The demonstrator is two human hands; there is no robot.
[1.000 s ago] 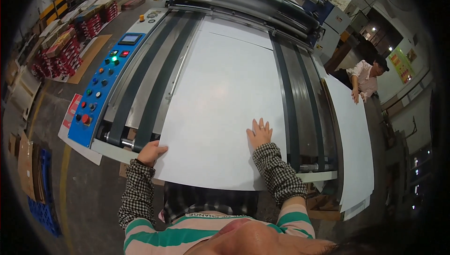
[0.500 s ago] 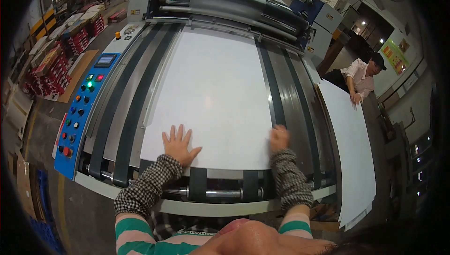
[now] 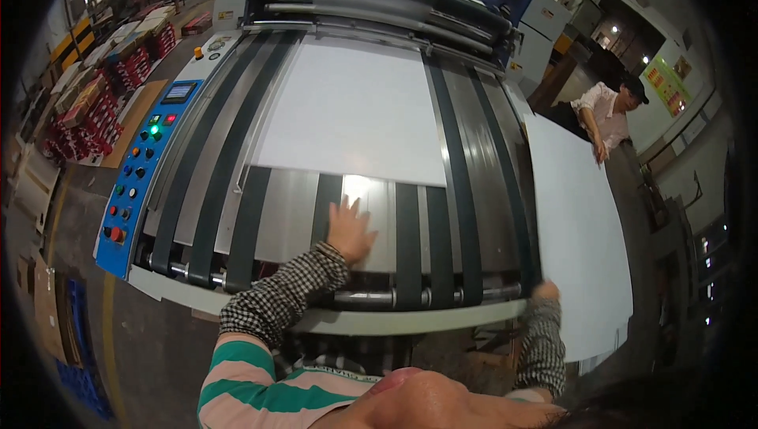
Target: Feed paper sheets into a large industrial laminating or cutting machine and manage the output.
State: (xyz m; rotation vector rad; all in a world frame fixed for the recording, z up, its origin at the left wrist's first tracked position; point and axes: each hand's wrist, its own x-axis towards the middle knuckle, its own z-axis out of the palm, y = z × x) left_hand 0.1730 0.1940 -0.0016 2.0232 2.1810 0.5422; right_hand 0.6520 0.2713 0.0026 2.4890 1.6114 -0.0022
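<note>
A large white sheet (image 3: 355,113) lies on the dark belts (image 3: 409,239) of a roller-fed machine, its near edge about halfway along the bed. My left hand (image 3: 351,232) is over the belts just short of that edge, slightly blurred, with its fingers spread and nothing in them. At the bed's front right corner, my right hand (image 3: 545,293) is beside the near left edge of a stack of large white sheets (image 3: 584,224). Its fingers are blurred and partly hidden, so whether they grip a sheet does not show.
Along the bed's left side runs a blue control panel (image 3: 142,168) with buttons and a small screen. Rollers (image 3: 379,7) span the far end. Another person (image 3: 608,113) stands beyond the sheet stack, a hand by its far edge. Red-and-white stacks (image 3: 87,113) stand at left.
The sheet on the belts has moved away toward the rollers, baring the near belts. My left hand has come off it and shifted right; my right hand has moved right to the stack.
</note>
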